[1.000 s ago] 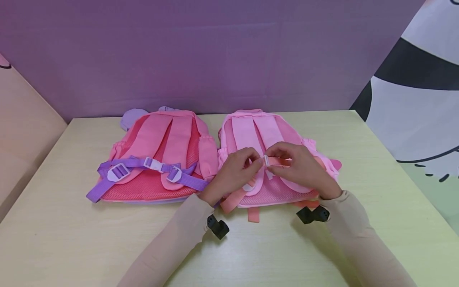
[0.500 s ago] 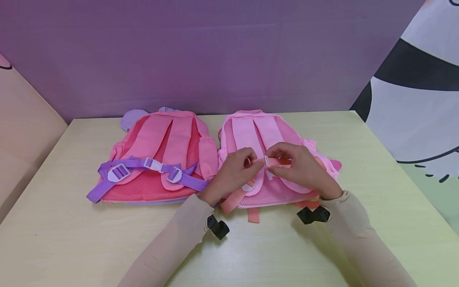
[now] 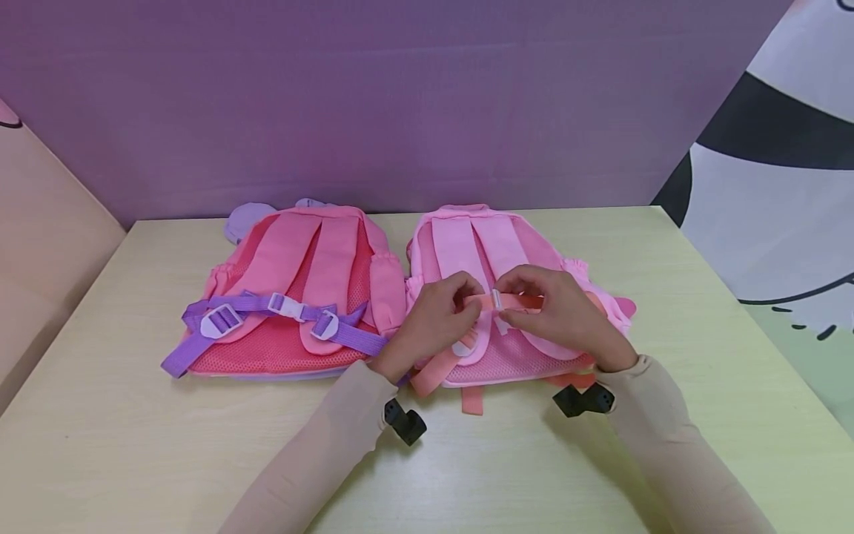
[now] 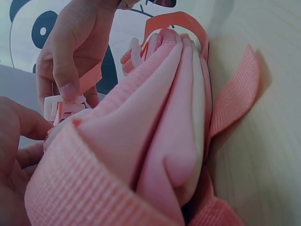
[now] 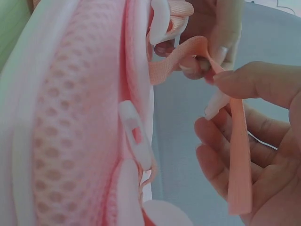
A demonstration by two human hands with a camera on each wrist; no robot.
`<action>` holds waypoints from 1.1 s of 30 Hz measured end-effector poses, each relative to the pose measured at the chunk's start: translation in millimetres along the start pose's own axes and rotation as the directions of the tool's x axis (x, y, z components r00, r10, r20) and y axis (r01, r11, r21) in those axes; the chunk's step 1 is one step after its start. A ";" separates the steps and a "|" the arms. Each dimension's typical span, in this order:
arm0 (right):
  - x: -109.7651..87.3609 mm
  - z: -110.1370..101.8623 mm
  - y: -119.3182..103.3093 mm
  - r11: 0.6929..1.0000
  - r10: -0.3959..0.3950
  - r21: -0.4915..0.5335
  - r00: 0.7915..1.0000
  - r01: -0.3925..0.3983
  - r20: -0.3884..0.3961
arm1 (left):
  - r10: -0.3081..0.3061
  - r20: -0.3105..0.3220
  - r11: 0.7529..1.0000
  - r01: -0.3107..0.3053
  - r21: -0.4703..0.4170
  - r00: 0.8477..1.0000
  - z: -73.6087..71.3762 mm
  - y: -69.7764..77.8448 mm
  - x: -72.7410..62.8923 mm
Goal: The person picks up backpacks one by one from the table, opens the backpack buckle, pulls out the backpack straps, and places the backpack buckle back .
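A light pink backpack (image 3: 460, 241) lies with its shoulder straps up. Across it runs an orange chest strap (image 3: 480, 302) with a white plastic buckle (image 3: 496, 300) on it. My left hand (image 3: 427, 320) pinches the strap just left of the buckle. From the right, my right hand (image 3: 567, 315) holds the buckle between thumb and fingertips. The right wrist view shows a loose orange strap end (image 5: 240, 165) hanging past the right thumb (image 5: 254, 84). In the left wrist view the buckle (image 4: 70, 108) sits under the right thumb, close above the bag.
Left of the held bag lies a darker pink backpack (image 3: 267, 252) with a purple strap (image 3: 360, 339) buckled across it. Both bags rest on a light wooden table (image 3: 467, 475). A purple panel (image 3: 414, 111) stands behind the table.
My left fingers have slid slightly left along the strap, so more orange webbing shows between them and the buckle. The right hand and both bags stay nearly still.
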State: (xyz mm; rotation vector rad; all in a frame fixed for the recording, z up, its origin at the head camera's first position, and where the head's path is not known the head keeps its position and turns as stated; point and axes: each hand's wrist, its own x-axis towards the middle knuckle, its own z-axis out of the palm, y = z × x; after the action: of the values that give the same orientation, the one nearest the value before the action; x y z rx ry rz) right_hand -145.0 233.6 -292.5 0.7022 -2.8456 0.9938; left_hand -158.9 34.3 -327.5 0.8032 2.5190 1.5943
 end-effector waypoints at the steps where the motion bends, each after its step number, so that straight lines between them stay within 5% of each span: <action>1: -0.1 0.0 0.2 1.000 -0.002 0.000 1.000 0.002 0.000 | 0.007 0.001 1.000 -0.007 -0.002 1.000 -0.1 -0.2 0.1; 7: -0.2 -0.1 0.8 1.000 -0.009 -0.007 1.000 0.009 -0.002 | 0.037 0.014 0.999 -0.037 -0.002 0.999 -1.4 -0.3 -0.1; 33: -0.4 -3.7 -1.4 1.000 0.019 -0.017 1.000 -0.019 -0.004 | -0.002 -0.042 1.000 0.002 0.007 0.999 -5.3 -0.4 1.8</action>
State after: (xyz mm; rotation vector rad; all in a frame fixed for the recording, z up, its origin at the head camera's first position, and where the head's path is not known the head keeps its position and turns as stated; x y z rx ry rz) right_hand -144.4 235.1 -288.9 0.6731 -2.8591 0.9714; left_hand -162.2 30.6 -325.0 0.7757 2.5541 1.6199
